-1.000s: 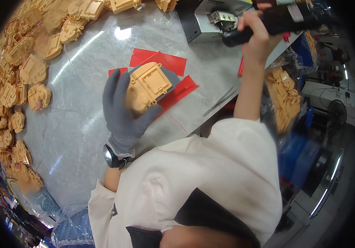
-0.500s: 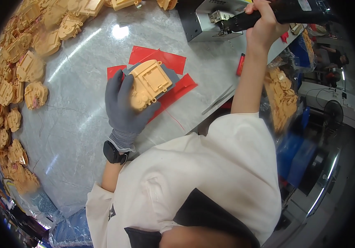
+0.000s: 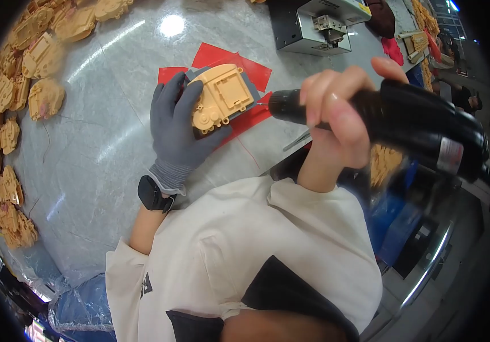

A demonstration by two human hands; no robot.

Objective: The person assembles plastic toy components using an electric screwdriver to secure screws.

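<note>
My gloved left hand (image 3: pixel 176 114) grips a tan plastic housing (image 3: pixel 222 97) from its left side, fingers over the far edge and thumb along the near edge. Under the housing lies a grey block (image 3: pixel 253 85), partly covered, with strips of red tape (image 3: pixel 213 55) around it on the table. A black electric screwdriver (image 3: pixel 393 108) is wrapped in the fingers of my bare right hand (image 3: pixel 339 105). Its thin tip points left, close to the right edge of the housing; whether they touch I cannot tell.
Many tan plastic housings (image 3: pixel 45 100) are heaped along the table's left edge. At the back right stands a metal-and-black screw feeder box (image 3: pixel 319 28). Tweezers (image 3: pixel 296 141) lie at the near table edge. A bag of tan parts (image 3: pixel 384 165) sits beyond that edge.
My right hand has brought the screwdriver from the box at the back down and toward the housing. My left hand keeps its hold on the housing. The view has shifted slightly.
</note>
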